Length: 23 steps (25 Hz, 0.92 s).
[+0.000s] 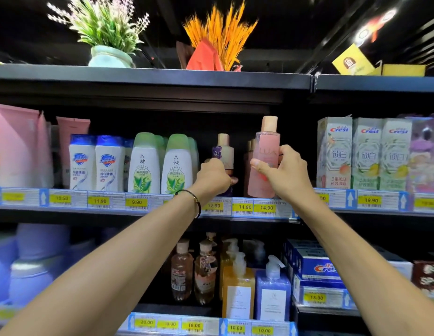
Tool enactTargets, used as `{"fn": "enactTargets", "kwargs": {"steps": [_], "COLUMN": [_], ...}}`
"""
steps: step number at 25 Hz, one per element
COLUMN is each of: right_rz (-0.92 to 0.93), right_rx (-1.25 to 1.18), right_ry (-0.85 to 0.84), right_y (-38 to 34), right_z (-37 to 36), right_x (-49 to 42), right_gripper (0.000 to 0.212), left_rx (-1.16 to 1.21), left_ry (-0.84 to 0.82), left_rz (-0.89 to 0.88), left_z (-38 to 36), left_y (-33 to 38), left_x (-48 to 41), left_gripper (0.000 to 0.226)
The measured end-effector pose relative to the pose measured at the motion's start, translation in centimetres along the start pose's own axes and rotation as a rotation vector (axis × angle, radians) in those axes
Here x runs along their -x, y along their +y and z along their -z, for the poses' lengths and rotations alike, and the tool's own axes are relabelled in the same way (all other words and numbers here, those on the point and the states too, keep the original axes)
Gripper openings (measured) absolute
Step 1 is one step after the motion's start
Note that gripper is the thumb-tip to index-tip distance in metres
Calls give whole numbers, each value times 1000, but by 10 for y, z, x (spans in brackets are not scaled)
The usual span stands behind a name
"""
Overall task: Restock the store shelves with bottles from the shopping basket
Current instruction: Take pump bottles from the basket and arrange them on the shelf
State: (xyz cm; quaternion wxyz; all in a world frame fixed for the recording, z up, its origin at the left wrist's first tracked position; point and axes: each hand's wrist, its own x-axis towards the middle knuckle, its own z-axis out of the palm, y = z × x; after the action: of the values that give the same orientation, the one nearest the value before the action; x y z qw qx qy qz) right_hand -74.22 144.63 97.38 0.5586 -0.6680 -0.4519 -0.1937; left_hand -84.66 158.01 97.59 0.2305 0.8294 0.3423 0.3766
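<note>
Both arms reach up to the middle shelf. My right hand grips a tall pink Lux bottle with a beige cap, upright at the shelf's front edge. My left hand holds the lower part of a purple-labelled bottle with a beige cap, standing a little further left; its base is hidden by my fingers. More pink bottles stand behind the pink one. The shopping basket is out of view.
White and green bottles and blue-capped Safeguard bottles fill the shelf to the left. Crest boxes stand to the right. Pump bottles sit on the shelf below. Potted plants rest on top.
</note>
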Motion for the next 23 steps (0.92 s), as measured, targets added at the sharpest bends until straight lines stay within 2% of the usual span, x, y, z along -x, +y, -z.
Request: {"fn": "enactTargets", "kwargs": {"steps": [4,7,10,13,16,18,23], "right_rz": [-16,-29,-24,-39,-27,-28,-37], "right_rx": [62,111,150,162,196,223,310], "right_ry": [-5,-16,-23,-42,-50,-70,-107], "right_y": [-2,-1,2,4,6,8,8], "right_z": [-5,-8,-12,-14,-16,-19,-21], "right_x": [-4,-3,-2,-1,0,2,1], "right_gripper": [47,44,45,47,46,46,47], "left_rx": [-12,-34,-141,-366,-534,-594,-551], "left_ry": [-4,117,311,544,556,527,570], "left_rz": [-8,-81,-394,-627,-620,-607,-663], "left_z": [5,18,44,62,54,44,37], "left_y": [3,15,10,-32,-85,-115,-137], "left_x": [9,27,51,67,86,94,95], "left_gripper": [58,58,30,25,19,27,39]}}
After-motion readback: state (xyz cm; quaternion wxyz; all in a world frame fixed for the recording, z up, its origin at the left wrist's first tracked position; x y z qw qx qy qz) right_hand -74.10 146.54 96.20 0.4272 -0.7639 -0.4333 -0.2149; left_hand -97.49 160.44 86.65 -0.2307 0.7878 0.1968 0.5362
